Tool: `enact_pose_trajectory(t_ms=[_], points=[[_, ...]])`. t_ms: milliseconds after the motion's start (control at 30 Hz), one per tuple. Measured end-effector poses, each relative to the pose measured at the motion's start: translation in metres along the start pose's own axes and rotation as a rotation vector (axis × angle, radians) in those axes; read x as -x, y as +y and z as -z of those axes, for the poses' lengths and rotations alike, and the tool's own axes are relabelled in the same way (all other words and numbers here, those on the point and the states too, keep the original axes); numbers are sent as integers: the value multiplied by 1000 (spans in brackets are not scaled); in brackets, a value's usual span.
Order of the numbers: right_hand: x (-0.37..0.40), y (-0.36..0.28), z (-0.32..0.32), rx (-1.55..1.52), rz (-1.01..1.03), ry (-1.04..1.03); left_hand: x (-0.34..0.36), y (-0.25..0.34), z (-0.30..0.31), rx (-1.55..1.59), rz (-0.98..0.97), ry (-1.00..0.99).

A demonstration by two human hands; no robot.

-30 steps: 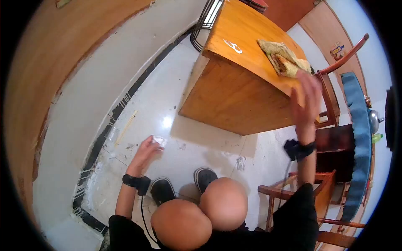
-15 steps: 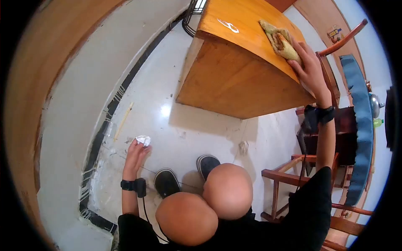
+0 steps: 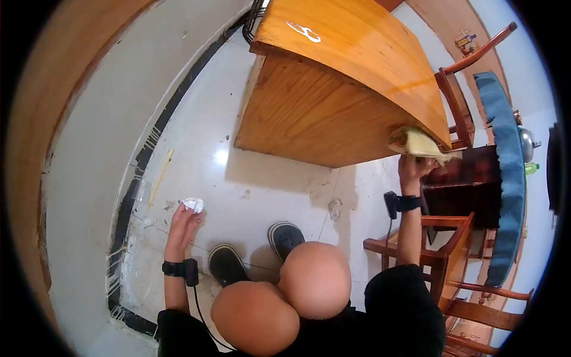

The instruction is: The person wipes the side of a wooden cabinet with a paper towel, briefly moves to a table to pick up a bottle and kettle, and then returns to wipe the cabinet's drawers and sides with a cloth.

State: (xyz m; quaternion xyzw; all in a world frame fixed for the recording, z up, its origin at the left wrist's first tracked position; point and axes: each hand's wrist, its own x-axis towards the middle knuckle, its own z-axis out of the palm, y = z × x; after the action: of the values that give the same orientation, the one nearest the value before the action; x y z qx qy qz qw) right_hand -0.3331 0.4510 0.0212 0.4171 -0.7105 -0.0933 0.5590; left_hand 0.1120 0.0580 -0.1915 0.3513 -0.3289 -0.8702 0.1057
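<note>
My right hand is closed on a yellowish-green cloth, which lies against the side panel of a wooden cabinet near its right end. Part of the cloth hangs out past the hand to the right. Low over the floor at the left, my left hand holds a crumpled white wad in its fingertips. A white looped mark shows on the cabinet's orange-brown top face.
Wooden chairs stand at the right, beside a table with a blue cloth edge. Thin sticks lie on the tiled floor near the left wall. A dark wire rack is behind the cabinet.
My right hand has moved with the cloth from the cabinet's top face down to its side panel. The camera view has shifted slightly. My left hand still holds the white wad.
</note>
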Motion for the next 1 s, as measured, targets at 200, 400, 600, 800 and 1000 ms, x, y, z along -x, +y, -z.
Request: enact_pose_trajectory(t_ms=[200, 400, 600, 800, 1000], points=[[-35, -65, -9, -255, -347, 191, 4, 5, 4, -20, -9, 24], [-70, -104, 2, -400, -446, 180, 5, -2, 1, 4, 5, -29], [-97, -145, -10, -462, -9, 119, 9, -3, -3, -37, 4, 77], [-176, -188, 11, -344, 124, 193, 17, -2, 3, 0, -46, 77], [-136, -225, -9, -302, 449, 63, 22, -6, 20, 32, -45, 95]])
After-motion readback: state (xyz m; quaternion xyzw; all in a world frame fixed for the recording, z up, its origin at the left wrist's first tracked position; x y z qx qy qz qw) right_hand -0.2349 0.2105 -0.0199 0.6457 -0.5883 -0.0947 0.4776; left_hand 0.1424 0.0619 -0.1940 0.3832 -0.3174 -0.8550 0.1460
